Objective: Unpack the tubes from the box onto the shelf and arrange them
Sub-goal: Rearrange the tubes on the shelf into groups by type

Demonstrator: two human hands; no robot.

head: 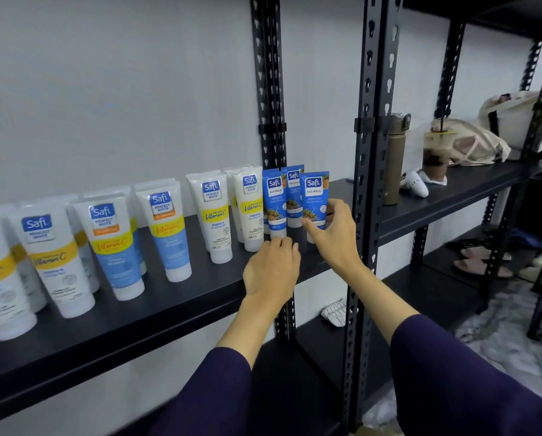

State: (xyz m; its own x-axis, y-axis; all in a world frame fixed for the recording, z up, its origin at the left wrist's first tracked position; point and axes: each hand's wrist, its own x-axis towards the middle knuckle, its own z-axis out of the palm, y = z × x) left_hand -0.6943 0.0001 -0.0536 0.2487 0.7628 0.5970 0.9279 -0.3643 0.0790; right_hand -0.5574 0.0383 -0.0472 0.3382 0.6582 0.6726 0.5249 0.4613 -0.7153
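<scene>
While right hand [332, 234] pinches blue tube [314, 199]; left hand [271, 269] curled by neighbouring tube [274, 204], grip unclear.

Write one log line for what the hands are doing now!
right hand: holds blue plastic tube | left hand: at second blue tube's white cap | black metal shelf

Even, soft indoor light; faint shadows. Tubes [58, 259] far left of fingers [313, 226] blurred; wide-angle bending at edges.
</scene>
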